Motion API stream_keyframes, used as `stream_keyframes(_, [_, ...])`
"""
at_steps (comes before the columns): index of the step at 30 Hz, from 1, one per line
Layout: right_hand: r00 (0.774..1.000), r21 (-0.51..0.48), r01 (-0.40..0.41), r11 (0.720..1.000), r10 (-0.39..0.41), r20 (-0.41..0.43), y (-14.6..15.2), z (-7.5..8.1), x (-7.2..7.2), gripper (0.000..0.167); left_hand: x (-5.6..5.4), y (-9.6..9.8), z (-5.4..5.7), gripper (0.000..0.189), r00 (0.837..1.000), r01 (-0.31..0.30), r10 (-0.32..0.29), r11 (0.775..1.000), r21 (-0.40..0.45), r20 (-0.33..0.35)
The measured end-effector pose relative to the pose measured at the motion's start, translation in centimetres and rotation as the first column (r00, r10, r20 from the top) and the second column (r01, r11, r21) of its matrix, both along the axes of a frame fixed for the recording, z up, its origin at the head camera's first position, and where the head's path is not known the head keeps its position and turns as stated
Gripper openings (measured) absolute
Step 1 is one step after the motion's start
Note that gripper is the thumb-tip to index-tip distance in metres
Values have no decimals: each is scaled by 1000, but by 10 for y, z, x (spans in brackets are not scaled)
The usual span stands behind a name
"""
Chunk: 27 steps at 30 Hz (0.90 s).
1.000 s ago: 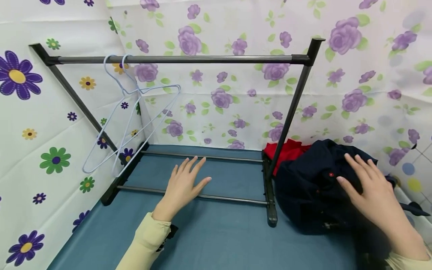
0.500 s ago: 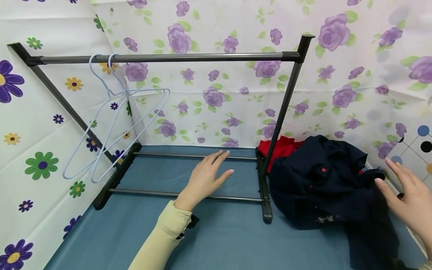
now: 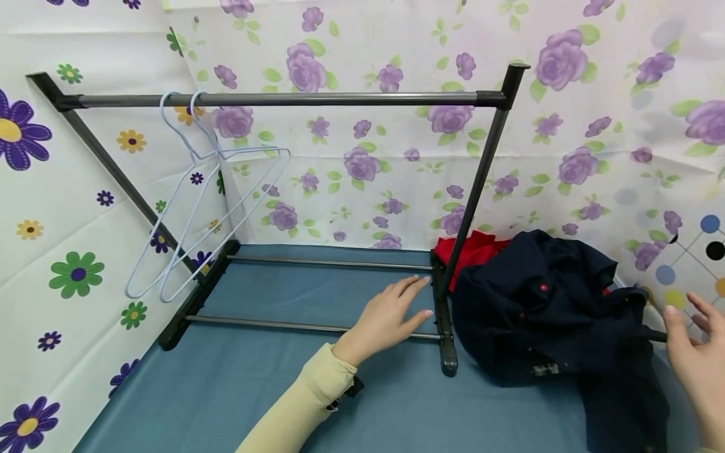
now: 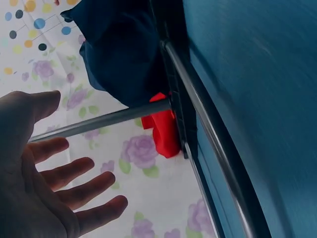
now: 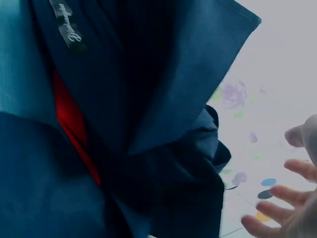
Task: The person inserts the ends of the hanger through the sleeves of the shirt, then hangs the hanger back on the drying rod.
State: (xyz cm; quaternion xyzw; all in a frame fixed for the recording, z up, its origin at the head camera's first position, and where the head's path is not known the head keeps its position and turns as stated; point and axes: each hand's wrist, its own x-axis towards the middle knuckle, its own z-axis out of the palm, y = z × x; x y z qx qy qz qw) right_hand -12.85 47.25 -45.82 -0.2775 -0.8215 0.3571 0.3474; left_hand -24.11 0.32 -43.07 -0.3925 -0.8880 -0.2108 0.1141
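A crumpled navy garment with red buttons lies to the right of a dark metal clothes rack. Bits of red cloth show behind and under it. My left hand hovers above the rack's base near its right foot, fingers extended, holding nothing. At the right edge, my right hand is beside the garment. In the right wrist view that hand has its fingers spread and nothing in them. A label shows on the navy cloth there.
Two light blue wire hangers hang at the left end of the rack's top bar. The rack stands on a blue-covered surface against flowered sheeting. Two lower bars join the rack's feet.
My left hand has moved right across the rack's base. My right hand has drawn from over the navy garment to its right side. The hangers still hang on the bar.
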Motion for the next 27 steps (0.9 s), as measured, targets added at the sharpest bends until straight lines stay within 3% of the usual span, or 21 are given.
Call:
stream_keyframes(2, [997,-43,69,997,-69,-17,17,-21,-7,51,0,6,0,65,1000,-2,1,1000,20,23])
stream_keyframes(5, [996,-51,83,995,-84,-18,27,-34,-10,59,0,15,0,64,1000,-6,5,1000,25,19])
stream_keyframes(8, [999,-62,38,997,-40,-37,12,-23,-3,70,0,25,1,63,1000,-17,17,1000,-2,-23])
stream_keyframes(13, [995,-155,10,988,5,95,-18,-7,6,84,-3,43,-3,60,999,-24,23,1000,-17,-44])
stream_keyframes(15, [986,-185,-1,983,32,162,-23,-8,5,87,-3,51,-5,59,999,-4,3,1000,-25,-44])
stream_keyframes(20, [970,-231,-57,971,108,217,-27,-11,1,93,-2,73,-8,59,996,79,-83,992,-97,-37])
stream_keyframes(23, [955,-237,-76,969,139,263,-30,-10,2,94,-5,83,-7,60,994,108,-107,987,-116,20])
stream_keyframes(27, [935,-216,-134,967,196,297,-35,-10,1,93,-13,94,-6,65,979,126,-112,989,-78,172])
